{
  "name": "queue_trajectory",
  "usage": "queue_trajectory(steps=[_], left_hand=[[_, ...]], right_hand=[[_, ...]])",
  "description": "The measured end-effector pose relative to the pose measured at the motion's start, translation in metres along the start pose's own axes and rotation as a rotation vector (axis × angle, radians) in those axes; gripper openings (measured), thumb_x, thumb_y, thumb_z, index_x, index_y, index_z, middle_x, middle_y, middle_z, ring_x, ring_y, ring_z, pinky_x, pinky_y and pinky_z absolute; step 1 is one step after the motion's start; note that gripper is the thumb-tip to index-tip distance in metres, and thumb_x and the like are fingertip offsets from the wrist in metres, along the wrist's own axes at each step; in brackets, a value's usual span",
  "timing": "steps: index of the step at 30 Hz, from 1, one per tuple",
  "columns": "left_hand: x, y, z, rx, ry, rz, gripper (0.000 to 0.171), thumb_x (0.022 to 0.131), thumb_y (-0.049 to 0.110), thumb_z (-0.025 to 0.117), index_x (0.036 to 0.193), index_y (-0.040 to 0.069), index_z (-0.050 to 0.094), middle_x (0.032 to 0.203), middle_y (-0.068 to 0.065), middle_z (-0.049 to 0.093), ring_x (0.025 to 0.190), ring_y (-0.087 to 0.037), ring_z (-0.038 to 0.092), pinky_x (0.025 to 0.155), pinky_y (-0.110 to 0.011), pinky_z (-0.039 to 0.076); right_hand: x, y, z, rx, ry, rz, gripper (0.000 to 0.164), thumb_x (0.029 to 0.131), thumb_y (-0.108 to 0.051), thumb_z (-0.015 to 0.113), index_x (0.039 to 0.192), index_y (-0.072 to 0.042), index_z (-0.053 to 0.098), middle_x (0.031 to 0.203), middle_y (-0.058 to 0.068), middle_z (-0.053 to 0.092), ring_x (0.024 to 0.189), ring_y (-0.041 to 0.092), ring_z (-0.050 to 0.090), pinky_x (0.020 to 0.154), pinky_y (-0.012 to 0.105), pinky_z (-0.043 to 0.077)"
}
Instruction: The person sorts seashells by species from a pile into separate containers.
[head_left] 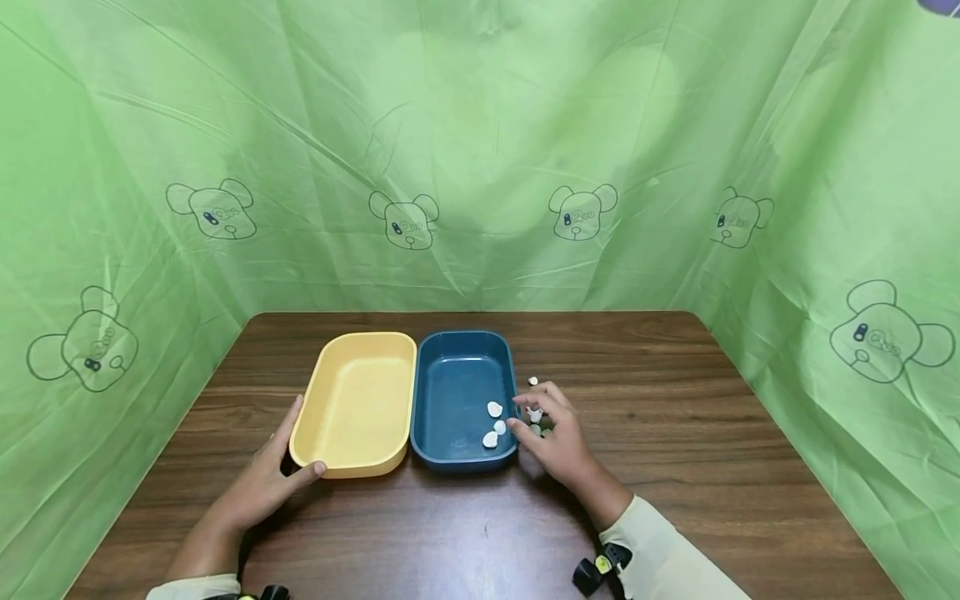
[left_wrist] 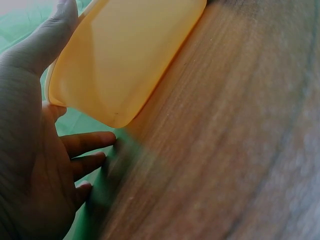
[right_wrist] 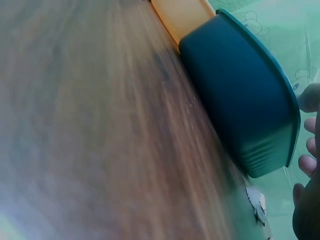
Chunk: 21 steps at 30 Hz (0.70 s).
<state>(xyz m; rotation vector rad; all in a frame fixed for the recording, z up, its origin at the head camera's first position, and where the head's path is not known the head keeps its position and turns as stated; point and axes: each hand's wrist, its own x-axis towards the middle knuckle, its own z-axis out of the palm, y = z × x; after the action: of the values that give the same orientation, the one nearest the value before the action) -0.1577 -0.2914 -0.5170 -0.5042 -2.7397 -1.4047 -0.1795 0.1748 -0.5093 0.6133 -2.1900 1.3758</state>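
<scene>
In the head view, my left hand [head_left: 258, 483] rests at the near left corner of a yellow plastic bin [head_left: 411, 400]. Thumb and forefinger lie along its outer sides; the other fingers hang loose in the left wrist view. A blue bin [head_left: 450, 387] stands against the yellow one's right side. Three small white shell-like pieces [head_left: 490, 439] lie inside it, near the right wall. Above that right rim is my right hand [head_left: 558, 442], thumb and forefinger spread apart, with nothing visible between them. More white pieces [head_left: 535, 414] lie on the table beneath it, partly hidden.
A lone white piece [head_left: 533, 381] sits farther back, right of the blue bin. Greenish pieces [head_left: 536, 430] show under the right hand. The brown wooden table [head_left: 675, 433] is enclosed by green curtains [head_left: 487, 150] at the back and both sides.
</scene>
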Motion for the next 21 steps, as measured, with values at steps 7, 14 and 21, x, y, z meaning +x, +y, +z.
queue_trajectory(steps=[7,14,21], left_hand=[[0.000,0.002,0.001,0.010,0.006,0.019,0.117,0.097,0.018,0.081,0.177,0.036,-0.002,0.180,-0.032,0.016,0.157,-0.060,0.023,0.115,-0.003,0.007],[-0.001,0.001,0.001,0.010,0.005,0.013,0.117,0.097,0.019,0.081,0.177,0.038,-0.002,0.179,-0.033,0.017,0.157,-0.060,0.024,0.116,-0.005,0.008],[0.000,0.000,0.000,0.012,0.006,0.017,0.117,0.097,0.018,0.081,0.176,0.038,-0.002,0.179,-0.032,0.018,0.157,-0.060,0.025,0.116,-0.005,0.008]], right_hand=[[0.002,0.005,-0.004,0.000,0.047,0.077,0.030,0.086,0.002,0.088,0.113,-0.001,0.079,0.116,0.014,0.067,0.104,0.029,0.065,0.082,0.036,0.060],[0.004,0.010,-0.006,0.018,0.092,0.207,0.024,0.090,0.002,0.084,0.114,0.003,0.077,0.117,0.014,0.068,0.107,0.033,0.061,0.089,0.035,0.056],[0.005,0.016,-0.007,0.062,0.163,0.242,0.014,0.098,0.001,0.077,0.110,0.008,0.077,0.114,0.018,0.070,0.103,0.026,0.061,0.087,0.029,0.050]])
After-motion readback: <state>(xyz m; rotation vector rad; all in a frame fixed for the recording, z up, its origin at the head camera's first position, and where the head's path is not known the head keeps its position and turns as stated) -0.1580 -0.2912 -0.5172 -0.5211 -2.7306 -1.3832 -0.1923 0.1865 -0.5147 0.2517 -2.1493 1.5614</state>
